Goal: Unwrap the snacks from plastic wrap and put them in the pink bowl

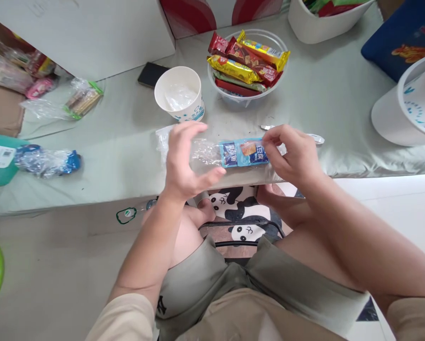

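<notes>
A blue printed packet (pixel 244 152) lies near the table's front edge, with crumpled clear plastic (pixel 206 152) stretching from its left end. I cannot tell whether the two are one piece. My right hand (pixel 293 154) has its thumb and fingers closed at the packet's right end. Over the left end of the clear plastic, my left hand (pixel 187 161) is open, thumb and fingers spread wide with nothing between them. A slim white tool (pixel 317 139) lies behind my right hand, its middle hidden.
Behind my hands stand a paper cup (pixel 187 110) with clear plastic inside and a clear bowl (pixel 246 98) of wrapped snack bars. A black phone (pixel 151 75) lies behind the cup. White tubs (pixel 390 118) stand right; a blue-capped wrapped bundle (pixel 47 161) lies left.
</notes>
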Available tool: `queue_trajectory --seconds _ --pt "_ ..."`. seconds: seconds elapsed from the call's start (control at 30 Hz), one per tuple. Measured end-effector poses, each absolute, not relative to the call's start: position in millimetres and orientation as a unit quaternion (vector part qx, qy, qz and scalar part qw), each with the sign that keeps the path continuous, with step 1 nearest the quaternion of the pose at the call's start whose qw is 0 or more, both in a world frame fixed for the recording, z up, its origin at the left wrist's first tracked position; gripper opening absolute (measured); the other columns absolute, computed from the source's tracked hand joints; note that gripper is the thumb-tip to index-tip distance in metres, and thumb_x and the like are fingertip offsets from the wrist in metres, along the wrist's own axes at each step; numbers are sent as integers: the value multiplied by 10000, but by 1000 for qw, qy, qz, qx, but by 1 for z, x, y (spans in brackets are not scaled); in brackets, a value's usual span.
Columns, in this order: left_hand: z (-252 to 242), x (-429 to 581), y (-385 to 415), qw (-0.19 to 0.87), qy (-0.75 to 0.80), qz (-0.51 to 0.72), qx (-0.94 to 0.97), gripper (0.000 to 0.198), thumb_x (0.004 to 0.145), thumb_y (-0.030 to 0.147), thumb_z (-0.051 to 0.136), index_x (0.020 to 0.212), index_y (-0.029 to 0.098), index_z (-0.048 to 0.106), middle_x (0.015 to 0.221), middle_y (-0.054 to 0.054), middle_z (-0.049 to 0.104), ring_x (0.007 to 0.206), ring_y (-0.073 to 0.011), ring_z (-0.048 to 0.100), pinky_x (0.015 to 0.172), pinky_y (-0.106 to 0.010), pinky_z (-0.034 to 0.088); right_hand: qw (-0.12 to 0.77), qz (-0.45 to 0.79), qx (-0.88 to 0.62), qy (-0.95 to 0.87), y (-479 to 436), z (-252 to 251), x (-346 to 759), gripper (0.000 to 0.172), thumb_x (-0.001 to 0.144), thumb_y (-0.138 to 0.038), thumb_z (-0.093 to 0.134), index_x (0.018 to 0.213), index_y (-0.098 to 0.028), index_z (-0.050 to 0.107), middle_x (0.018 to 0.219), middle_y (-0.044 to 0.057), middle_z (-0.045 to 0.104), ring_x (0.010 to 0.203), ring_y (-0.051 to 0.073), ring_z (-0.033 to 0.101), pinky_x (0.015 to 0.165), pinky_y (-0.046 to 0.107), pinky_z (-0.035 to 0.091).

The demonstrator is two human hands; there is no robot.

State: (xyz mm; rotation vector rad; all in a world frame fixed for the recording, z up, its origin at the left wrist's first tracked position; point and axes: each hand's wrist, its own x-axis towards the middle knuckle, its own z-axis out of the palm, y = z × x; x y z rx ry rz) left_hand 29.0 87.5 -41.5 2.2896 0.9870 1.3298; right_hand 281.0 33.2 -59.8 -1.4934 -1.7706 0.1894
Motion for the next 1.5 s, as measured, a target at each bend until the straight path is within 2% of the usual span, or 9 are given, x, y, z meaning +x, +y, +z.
queue_trajectory --seconds 0.17,0.33,0.6,0.8,0.93,1.03,1.2,1.33,1.5 --pt "-44 42 97 171 394 376 821 124 948 259 607 842 228 662 872 -16 739 836 -167 694 817 -327 553 367 27 -634 -680 40 -59 285 176 1011 -312 476 1019 -263 645 916 65 727 800 224 674 727 383 507" --pt "-46 48 116 201 465 428 748 180 984 364 607 846 249 620 730 17 658 674 -143 632 686 -299 504 312 40 -652 -690 39 -51 291 284 951 -422 581 1178 -264 645 1103 108 734 931 294 705 824 474 534" --pt "-50 40 136 241 515 412 711 258 950 469 683 813 260 618 516 70 461 507 -127 515 579 -293 408 348 24 -716 -604 53 -52 321 156 951 -367 619 991 -242 703 841 60 749 640 198 613 744 405 505" --pt "-51 36 146 176 533 477 676 213 921 458 708 990 279 617 823 -6 638 821 -192 644 776 -329 514 427 -79 -608 -665 45 -35 306 208 956 -174 487 928 -251 679 871 112 730 794 252 654 730 408 508" --pt "-34 43 125 70 476 485 731 378 784 314 832 1102 260 635 1209 -104 615 1228 -305 582 1081 -468 470 291 34 -534 -793 39 -44 281 299 916 -310 607 1207 -265 660 1110 104 754 1046 325 676 898 486 511" --pt "-22 50 98 105 433 397 802 309 817 262 788 1093 266 651 1207 -92 642 1250 -328 587 1116 -503 439 222 52 -556 -799 40 -53 277 337 933 -363 584 1241 -247 652 996 97 753 988 324 670 918 498 479" --pt "-21 55 69 105 393 202 891 456 794 303 809 1214 256 638 1104 -76 748 1105 -324 671 999 -489 482 222 81 -527 -816 34 -46 282 258 968 -291 473 996 -218 719 862 80 697 688 189 587 675 344 429" --pt "-26 46 72 154 318 117 928 66 859 172 647 869 237 653 739 5 690 722 -194 649 734 -350 478 181 191 -486 -833 25 -37 282 282 983 -316 454 922 -228 715 658 16 618 539 140 466 555 303 331" --pt "-18 38 64 183 308 64 932 219 830 248 688 655 229 558 560 44 553 531 -141 518 539 -307 333 223 180 -558 -778 27 -37 282 312 995 -336 443 865 -238 709 628 19 634 556 160 527 573 316 375"
